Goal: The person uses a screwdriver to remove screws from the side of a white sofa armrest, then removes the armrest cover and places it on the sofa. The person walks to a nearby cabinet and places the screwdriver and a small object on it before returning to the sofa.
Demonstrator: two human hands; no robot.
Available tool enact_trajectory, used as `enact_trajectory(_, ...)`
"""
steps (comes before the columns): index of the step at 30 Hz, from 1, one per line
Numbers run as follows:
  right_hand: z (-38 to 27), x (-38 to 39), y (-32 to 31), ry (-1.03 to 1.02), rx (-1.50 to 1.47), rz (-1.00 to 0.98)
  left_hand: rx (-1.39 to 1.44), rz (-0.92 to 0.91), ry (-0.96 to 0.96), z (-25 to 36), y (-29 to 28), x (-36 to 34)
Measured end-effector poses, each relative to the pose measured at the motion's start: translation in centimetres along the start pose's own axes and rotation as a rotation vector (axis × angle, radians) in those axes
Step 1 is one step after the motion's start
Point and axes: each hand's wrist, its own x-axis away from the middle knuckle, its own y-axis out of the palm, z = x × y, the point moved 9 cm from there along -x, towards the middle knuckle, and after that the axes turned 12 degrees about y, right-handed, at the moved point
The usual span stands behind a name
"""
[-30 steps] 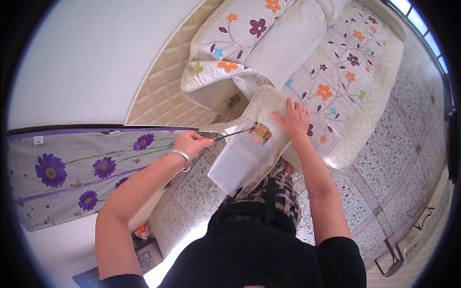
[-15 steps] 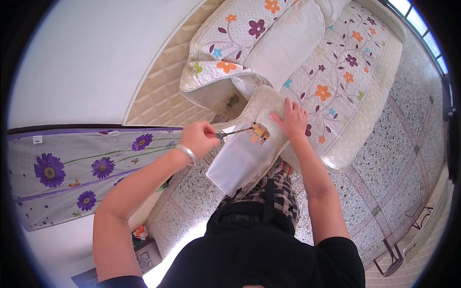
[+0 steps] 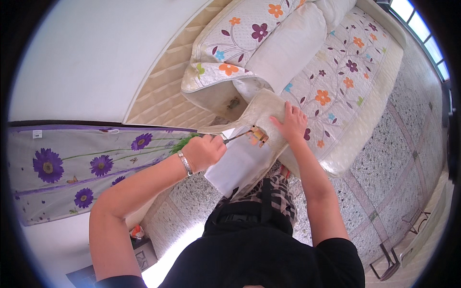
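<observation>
left hand [image 3: 206, 152] had rolled over, closed around the slim tool [image 3: 237, 136]; its tip stayed at the bracket [image 3: 260, 136], apparently still attached. right hand [image 3: 292, 124] rested loosely spread on the beige panel [image 3: 261, 103].

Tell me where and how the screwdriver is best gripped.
Probably by the handle end of the screwdriver, from the left, where the left hand has it: the thin shaft slants up rightward, its tip at the metal bracket.
</observation>
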Motion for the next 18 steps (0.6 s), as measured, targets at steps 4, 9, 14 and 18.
enact_trajectory(4,0.1,-0.1,-0.1,0.029,0.0,-0.035,0.328,0.296,-0.418,-5.0,-0.1,1.6)
enact_trajectory(9,-0.9,-0.2,-0.8,0.036,0.013,-0.118,1.387,0.057,-1.4,-5.5,8.9,9.0)
enact_trajectory(14,-1.4,-0.4,-0.4,0.051,0.038,-0.15,0.409,0.266,-0.502,-3.8,0.9,3.3)
enact_trajectory(18,-1.2,-0.2,-1.2,0.053,0.033,-0.175,-0.11,0.098,0.057,0.8,-1.6,-0.1)
